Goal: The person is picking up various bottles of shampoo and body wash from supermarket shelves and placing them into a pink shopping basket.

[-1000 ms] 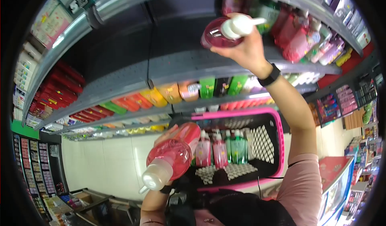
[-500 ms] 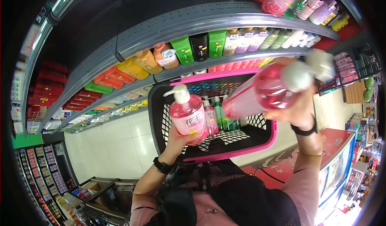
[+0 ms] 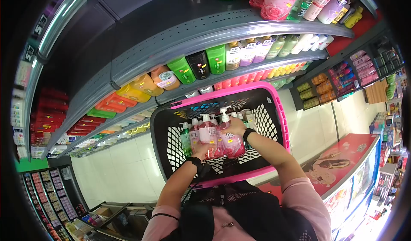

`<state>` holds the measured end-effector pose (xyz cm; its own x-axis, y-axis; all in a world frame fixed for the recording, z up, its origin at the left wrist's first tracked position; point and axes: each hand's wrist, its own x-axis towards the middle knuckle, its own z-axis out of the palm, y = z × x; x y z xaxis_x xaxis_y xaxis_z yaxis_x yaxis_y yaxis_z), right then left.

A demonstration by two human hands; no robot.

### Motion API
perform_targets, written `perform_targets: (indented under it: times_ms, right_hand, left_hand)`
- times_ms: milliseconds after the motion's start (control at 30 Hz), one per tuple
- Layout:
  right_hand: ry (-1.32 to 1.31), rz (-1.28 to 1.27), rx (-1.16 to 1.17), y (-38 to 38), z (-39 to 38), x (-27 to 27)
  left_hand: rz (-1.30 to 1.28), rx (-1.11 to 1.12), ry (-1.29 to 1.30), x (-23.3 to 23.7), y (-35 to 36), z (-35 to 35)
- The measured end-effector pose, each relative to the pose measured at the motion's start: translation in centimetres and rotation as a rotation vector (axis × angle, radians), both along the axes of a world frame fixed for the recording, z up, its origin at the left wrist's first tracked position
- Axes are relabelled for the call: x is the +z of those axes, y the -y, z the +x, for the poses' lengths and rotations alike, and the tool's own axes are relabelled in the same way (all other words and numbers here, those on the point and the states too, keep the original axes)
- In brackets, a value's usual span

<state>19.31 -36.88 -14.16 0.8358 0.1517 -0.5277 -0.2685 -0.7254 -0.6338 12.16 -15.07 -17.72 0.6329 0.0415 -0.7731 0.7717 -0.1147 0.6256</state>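
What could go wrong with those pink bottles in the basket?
The left hand holds a pale pink bottle and the right hand a rose-print bottle, squeezed among others in the basket. A pump might get pressed and leak. A bump could tip the green bottle.

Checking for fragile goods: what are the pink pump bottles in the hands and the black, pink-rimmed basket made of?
Pink pump bottles: likely clear glossy plastic, pink liquid showing through. Black pink-rimmed basket: apparently moulded plastic, open lattice walls.
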Motion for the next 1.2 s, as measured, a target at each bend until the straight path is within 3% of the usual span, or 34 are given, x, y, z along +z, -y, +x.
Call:
perform_targets:
  times_ms: [167, 300, 367, 400, 467, 567, 633, 733, 800, 867, 933, 1000, 1067, 1100, 1167, 1200]
  right_hand:
    - [-0.07, -0.125, 0.023, -2.2, -0.1, -2.8]
    - [-0.093, -0.186, 0.03, -2.6, -0.4, -4.8]
    - [-0.103, -0.216, 0.043, -2.7, -0.6, -5.1]
    - [-0.068, -0.23, 0.073, -2.8, -0.9, -5.2]
    - [-0.03, -0.244, 0.103, -3.1, -1.1, -5.5]
    - [-0.035, -0.279, 0.184, -3.4, -1.6, -5.6]
    - [0.106, -0.508, 0.196, -3.6, -2.1, -4.8]
    - [0.16, -0.572, 0.192, -3.1, -2.9, -4.2]
    - [0.081, -0.522, 0.17, -2.5, -3.1, -4.0]
    - [-0.074, -0.43, 0.139, -2.2, -3.5, -4.1]
    - [-0.058, -0.33, 0.078, -1.9, -4.4, -5.3]
    - [-0.099, -0.275, 0.099, -1.8, -4.6, -8.8]
    - [-0.079, -0.273, 0.198, -1.7, -4.2, -5.7]
    - [-0.019, -0.247, 0.172, -1.5, -4.5, -9.3]
    - [-0.088, -0.231, 0.18, -1.3, -4.0, -9.0]
    - [-0.108, -0.212, 0.207, -1.0, -3.8, -8.0]
  left_hand:
    - [-0.029, -0.049, -0.063, -3.5, -1.0, -1.0]
    - [-0.01, -0.021, 0.02, -2.4, -0.4, -1.3]
    - [0.204, -0.45, 0.059, -3.4, -1.3, -0.6]
    - [0.203, -0.45, 0.058, -3.0, -1.3, -0.4]
    - [0.35, -0.813, 0.15, -1.0, -1.2, 0.4]
    - [0.365, -0.816, 0.098, 1.1, -1.3, 1.0]
    - [0.379, -0.829, 0.05, 0.2, -2.1, 1.0]
    - [0.395, -0.839, 0.031, -0.3, -2.7, 0.7]
    - [0.469, -0.837, 0.214, -1.6, -2.9, 0.1]
    - [0.57, -0.882, 0.237, -3.4, -2.9, -0.4]
    - [0.677, -0.917, 0.284, -3.1, -2.6, -0.5]
    - [0.608, -0.976, 0.123, -0.6, -2.1, 0.4]
    - [0.623, -1.031, 0.254, -1.6, -2.4, 0.2]
    - [0.633, -1.06, 0.258, -2.4, -2.5, 0.3]
    - [0.57, -1.059, 0.109, -1.1, -2.3, 1.1]
    - [0.561, -1.065, 0.111, -2.6, -2.8, 1.0]
